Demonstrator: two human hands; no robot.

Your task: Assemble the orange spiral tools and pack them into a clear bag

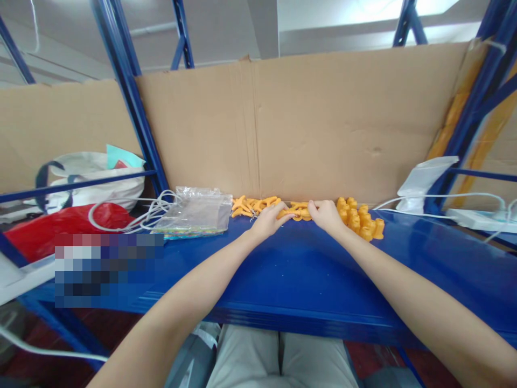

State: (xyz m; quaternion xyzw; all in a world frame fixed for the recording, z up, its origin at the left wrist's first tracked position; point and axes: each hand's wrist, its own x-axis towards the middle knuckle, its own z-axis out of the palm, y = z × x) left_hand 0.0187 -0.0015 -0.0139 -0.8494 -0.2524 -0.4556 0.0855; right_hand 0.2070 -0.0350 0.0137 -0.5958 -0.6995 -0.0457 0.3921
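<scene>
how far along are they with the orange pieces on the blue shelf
Looks done: the orange figures sit packed in tidy rows beside the right hand. In hand: the right hand and the left hand pinch one orange piece between them. Seemingly left: the loose orange pile by the left hand, and the clear bags lying flat, untouched. Roughly midway, at a guess.

A creased cardboard sheet (323, 124) stands along the back of the blue shelf (283, 275); a stack of clear plastic bags (196, 213) lies on the shelf at the left, just beside a blue upright (133, 108); looped white cable (121, 218) runs behind the bags; further left sit a red bag (60, 229) and a white bag (100, 178); at the right, a white packet (424, 178) and a white power strip (476, 218).
</scene>
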